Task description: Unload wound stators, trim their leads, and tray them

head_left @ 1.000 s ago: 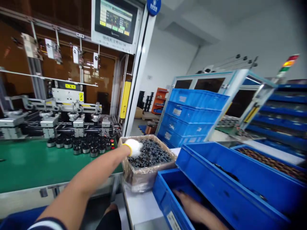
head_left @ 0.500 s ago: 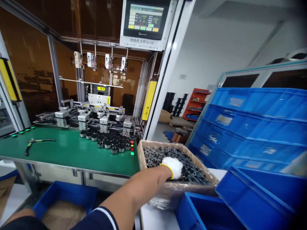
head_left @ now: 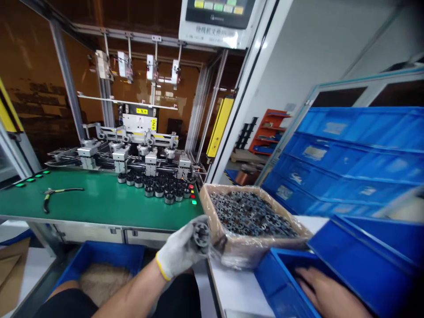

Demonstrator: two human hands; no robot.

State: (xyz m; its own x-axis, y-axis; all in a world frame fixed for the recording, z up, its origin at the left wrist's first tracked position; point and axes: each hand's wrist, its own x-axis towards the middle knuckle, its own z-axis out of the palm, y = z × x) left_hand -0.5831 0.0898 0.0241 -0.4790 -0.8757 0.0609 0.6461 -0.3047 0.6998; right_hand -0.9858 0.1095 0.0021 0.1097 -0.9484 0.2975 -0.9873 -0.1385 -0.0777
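My left hand [head_left: 180, 254], in a white glove with a yellow cuff, is closed round a stack of dark ring-shaped parts [head_left: 201, 234], held just left of the cardboard box [head_left: 212, 216]. That box is lined with clear plastic and filled with several more of the same dark parts [head_left: 251, 214]. My right hand [head_left: 323, 293] is bare and reaches down into a blue bin [head_left: 265, 276] at the lower right; its fingers lie flat inside and I cannot see anything in them.
A green work table [head_left: 92, 201] carries a winding machine [head_left: 132, 152], rows of dark parts [head_left: 159, 187] and pliers [head_left: 54, 194]. Stacked blue crates [head_left: 347, 154] stand on the right. Another blue bin [head_left: 99, 265] sits on the floor under the table.
My left hand has come out of the cardboard box with a stack of parts and moved left and toward me. My right hand has come back into view in the blue bin.
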